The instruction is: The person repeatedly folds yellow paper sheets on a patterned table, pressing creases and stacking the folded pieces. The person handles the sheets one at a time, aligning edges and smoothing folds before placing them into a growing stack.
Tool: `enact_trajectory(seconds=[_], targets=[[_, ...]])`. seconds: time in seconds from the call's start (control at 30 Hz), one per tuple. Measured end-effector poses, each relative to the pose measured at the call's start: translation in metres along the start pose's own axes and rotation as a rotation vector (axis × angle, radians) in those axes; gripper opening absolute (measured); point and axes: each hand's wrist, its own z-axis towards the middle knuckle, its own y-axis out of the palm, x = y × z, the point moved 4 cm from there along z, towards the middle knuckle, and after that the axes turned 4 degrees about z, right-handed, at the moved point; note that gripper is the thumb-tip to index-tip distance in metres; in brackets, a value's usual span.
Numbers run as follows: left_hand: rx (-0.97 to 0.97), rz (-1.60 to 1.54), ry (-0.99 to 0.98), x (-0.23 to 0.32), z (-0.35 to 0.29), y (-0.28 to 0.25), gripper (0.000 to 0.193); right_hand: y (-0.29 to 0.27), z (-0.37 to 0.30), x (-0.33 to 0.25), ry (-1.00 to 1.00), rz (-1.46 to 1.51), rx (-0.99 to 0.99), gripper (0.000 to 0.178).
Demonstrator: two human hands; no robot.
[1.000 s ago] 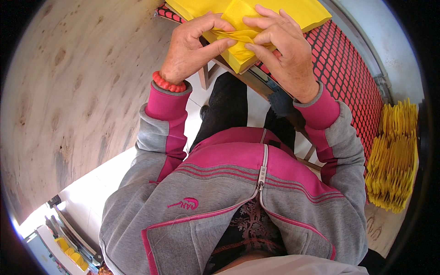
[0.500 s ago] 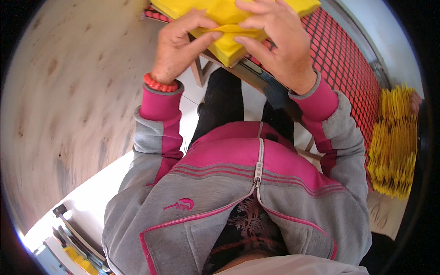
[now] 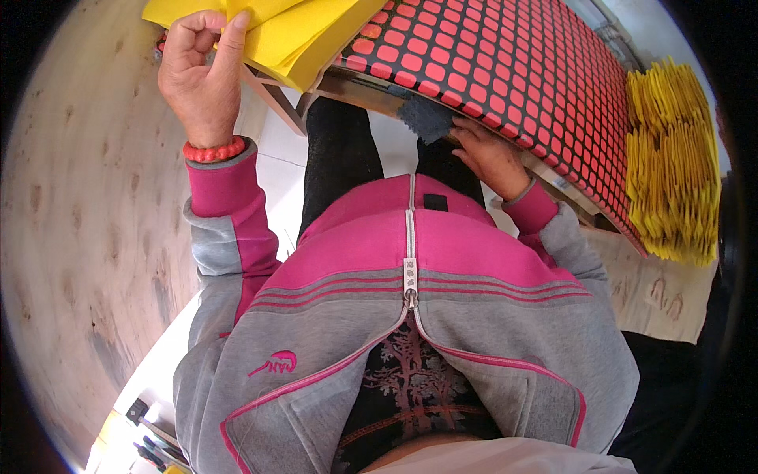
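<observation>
My left hand, with a red bead bracelet at its wrist, is closed in a pinch between thumb and fingers on a yellow fabric piece. The piece lies in folded layers over the table's left corner; its far part is cut off by the picture's top. My right hand is low at the table's front edge, fingers stretched out and slightly apart. Its fingertips reach the side of a dark grey cloth scrap with a jagged edge, which hangs below the tabletop. Whether they touch it I cannot tell.
The table has a red and black patterned cover. A thick stack of yellow folded pieces stands at its right end. At the left spreads a pale wooden board. A wooden table leg stands near my knees.
My right hand has left the yellow fabric and dropped to the table's front edge by the grey scrap. In the picture, my left hand and the yellow fabric have shifted left.
</observation>
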Motion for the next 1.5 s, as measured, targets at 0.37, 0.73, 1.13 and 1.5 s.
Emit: enact_trajectory(seconds=[0.37,0.73,1.13,1.5], targets=[[-0.064,-0.029,-0.02,-0.005,0.004,-0.011,0.014,0.044,0.024,0.016,-0.107,0.01,0.016,0.024],[-0.51,0.182,0.16,0.018,0.007,-0.006,0.023,-0.005,0.04,-0.048,-0.229,0.066,-0.118,0.025],[-0.52,0.019,-0.152,0.008,0.008,-0.014,0.028,-0.141,0.168,-0.146,-0.721,0.362,0.409,0.016],[-0.539,-0.056,-0.176,0.004,0.007,-0.016,0.027,-0.121,0.194,-0.132,-0.651,0.431,0.301,0.012]])
